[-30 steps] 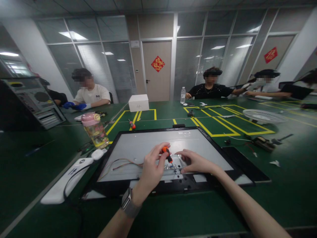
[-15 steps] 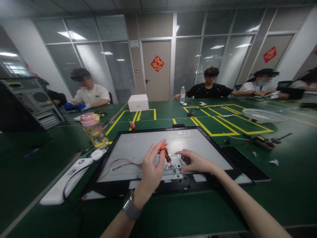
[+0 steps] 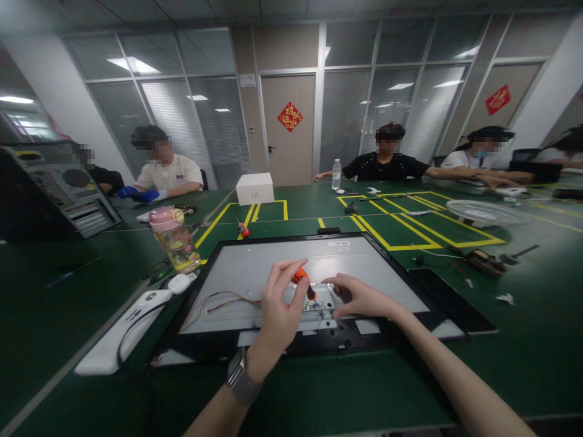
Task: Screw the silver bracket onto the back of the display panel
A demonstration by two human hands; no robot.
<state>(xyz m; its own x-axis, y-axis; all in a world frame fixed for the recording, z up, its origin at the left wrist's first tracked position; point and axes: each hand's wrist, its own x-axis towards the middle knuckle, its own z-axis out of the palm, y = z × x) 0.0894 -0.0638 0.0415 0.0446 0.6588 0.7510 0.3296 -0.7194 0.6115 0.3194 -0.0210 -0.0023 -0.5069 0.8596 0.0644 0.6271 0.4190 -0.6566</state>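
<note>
A black-framed monitor panel (image 3: 255, 267) lies face down on the green table, its grey metal back up. My left hand (image 3: 277, 318) pinches a small orange-handled screwdriver (image 3: 304, 280), held upright with its tip on a small circuit board (image 3: 314, 306) near the panel's front edge. My right hand (image 3: 357, 296) rests beside it, fingers curled and pressing on the board's right end. Coloured wires (image 3: 223, 298) run left from the board. A watch sits on my left wrist.
A pink-lidded bottle (image 3: 174, 238), white devices with a black cable (image 3: 122, 331) and an open computer case (image 3: 54, 185) stand at left. A white box (image 3: 254, 188), red screwdriver (image 3: 243, 229), water bottle (image 3: 336, 174) and fan grille (image 3: 483, 212) lie farther off. Several people sit around the table.
My left fingers have shifted round the screwdriver handle, which tilts slightly differently. My right hand has stayed put. A person at the far right has stretched an arm out.
</note>
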